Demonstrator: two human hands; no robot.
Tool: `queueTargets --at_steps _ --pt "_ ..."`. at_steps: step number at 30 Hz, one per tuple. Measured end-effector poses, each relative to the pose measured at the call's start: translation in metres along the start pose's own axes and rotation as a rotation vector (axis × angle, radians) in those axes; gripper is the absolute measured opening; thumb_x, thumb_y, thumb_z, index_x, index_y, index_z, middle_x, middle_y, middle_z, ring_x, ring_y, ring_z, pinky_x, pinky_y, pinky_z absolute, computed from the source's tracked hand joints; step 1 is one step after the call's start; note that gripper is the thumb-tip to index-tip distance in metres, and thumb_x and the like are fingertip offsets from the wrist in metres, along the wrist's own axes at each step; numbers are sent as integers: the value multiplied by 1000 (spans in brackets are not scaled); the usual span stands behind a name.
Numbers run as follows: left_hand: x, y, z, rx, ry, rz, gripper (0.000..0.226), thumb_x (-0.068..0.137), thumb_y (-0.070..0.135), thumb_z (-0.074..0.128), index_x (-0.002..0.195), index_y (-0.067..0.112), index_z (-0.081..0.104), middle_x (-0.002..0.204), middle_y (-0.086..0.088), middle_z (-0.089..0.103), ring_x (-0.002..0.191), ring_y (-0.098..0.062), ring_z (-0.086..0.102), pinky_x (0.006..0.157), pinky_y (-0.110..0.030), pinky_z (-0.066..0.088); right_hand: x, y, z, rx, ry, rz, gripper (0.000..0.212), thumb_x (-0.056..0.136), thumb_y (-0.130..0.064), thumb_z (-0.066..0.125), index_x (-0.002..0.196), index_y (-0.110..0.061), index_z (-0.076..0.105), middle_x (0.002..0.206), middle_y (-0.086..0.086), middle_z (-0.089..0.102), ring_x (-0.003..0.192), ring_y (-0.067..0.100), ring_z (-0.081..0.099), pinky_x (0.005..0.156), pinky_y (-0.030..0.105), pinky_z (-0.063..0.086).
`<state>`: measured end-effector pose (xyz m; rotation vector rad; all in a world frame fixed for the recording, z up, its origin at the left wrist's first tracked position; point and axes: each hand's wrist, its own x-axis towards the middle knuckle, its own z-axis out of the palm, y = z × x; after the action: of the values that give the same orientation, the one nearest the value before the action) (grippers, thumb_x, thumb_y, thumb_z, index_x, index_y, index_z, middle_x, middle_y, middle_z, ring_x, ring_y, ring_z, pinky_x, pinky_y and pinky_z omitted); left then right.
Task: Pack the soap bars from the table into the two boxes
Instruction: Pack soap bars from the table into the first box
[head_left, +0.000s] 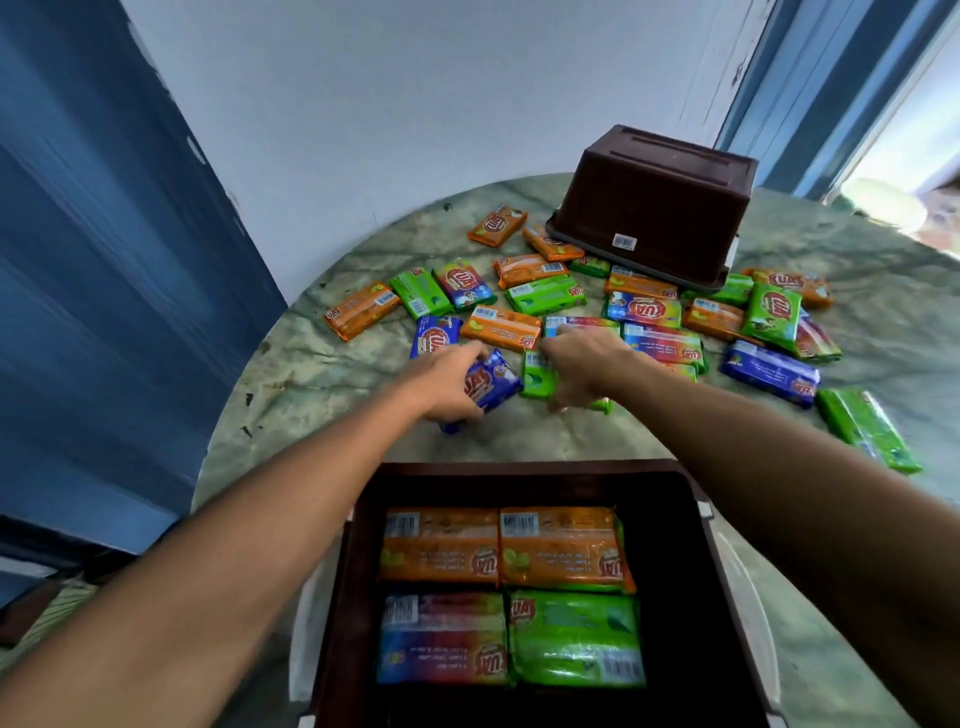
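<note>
Round table (322, 374) w/ green-grey marbled top, dark scuffs near its left edge. Behind it a pale wall; blue panel at left, blue frame at right w/ bright daylight past it.

Near box (670, 571), dark brown, sits open at the table's near edge, right below the camera. Inside: two orange bars at the back, a blue-red bar front left, a green bar front right, all flat & side by side. Second box (649, 208), same brown, stands upside down at the far side w/ a barcode sticker on its wall; a few bars lie against or partly under its rim.

Loose soap bars (644, 309) (orange, green, blue, multicolour) are scattered across the middle & right of the table, some overlapping.

Left hand (447, 382) has fingers curled round a blue bar (491, 384), which is tilted up off the surface. Right hand (584, 364) is palm-down on a green bar (537, 376), fingers bent over it; whether it's actually gripping, can't tell. Both hands are just beyond the near box, close together.
</note>
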<state>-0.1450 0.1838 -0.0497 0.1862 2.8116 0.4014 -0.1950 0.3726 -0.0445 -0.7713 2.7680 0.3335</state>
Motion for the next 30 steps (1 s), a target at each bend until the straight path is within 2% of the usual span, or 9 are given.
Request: queueTargets --at_steps 4,6,8,12,16,21,25,28,30 --pt "-36 16 -54 -69 102 121 76 59 32 81 127 32 44 116 1 59 93 -18 59 76 -31 51 -35 1 -41 159 156 -20 77 68 -57 72 130 -17 49 115 9 50 103 26 50 75 35 47" --pt "-64 27 -76 -31 110 182 75 61 31 81 126 33 45 108 7 56 88 -14 55 68 -26 45 -64 -7 -55 274 185 -74 80 70 -54 71 136 -17 45 115 8 48 104 25 50 76 33 46" --pt "-96 34 -84 55 90 227 75 60 35 79 126 36 43 105 10 53 89 -13 53 67 -26 43 -98 -19 -62 300 166 -142 81 70 -53 71 137 -18 44 116 6 47 102 23 50 76 33 47" --pt "-150 31 -58 120 -61 298 73 57 41 72 123 39 40 113 8 56 95 -14 57 78 -37 51 -160 -44 -44 242 35 -209 81 70 -56 69 138 -20 42 121 3 47 102 20 50 75 31 45" --pt "-186 28 -12 270 -193 323 80 61 43 70 132 34 34 117 6 49 104 -16 53 82 -34 48 -197 -67 -7 104 -52 -310 85 69 -58 66 141 -23 38 125 3 47 113 25 49 82 34 47" --pt "-208 29 25 389 -213 270 84 71 41 69 141 30 24 126 2 41 114 -18 45 82 -32 42 -211 -86 19 118 -3 -331 83 75 -52 64 144 -24 28 141 5 40 125 28 43 93 38 46" --pt "-215 36 41 488 -95 244 69 73 31 69 134 24 37 126 -4 42 117 -23 38 86 -34 41 -219 -90 33 77 53 -331 69 76 -47 67 137 -25 45 138 11 43 125 32 43 100 42 39" --pt "-217 37 50 501 -22 243 57 73 24 68 126 21 46 126 -7 41 118 -25 35 90 -35 38 -220 -94 46 78 67 -271 63 63 -52 74 121 -29 62 121 12 56 110 34 55 85 47 48" --pt "-216 36 53 487 -15 243 60 73 22 67 128 21 44 131 -8 37 121 -26 33 93 -35 37 -217 -98 50 84 82 -261 63 64 -52 74 122 -29 63 116 12 56 109 35 54 84 50 48"
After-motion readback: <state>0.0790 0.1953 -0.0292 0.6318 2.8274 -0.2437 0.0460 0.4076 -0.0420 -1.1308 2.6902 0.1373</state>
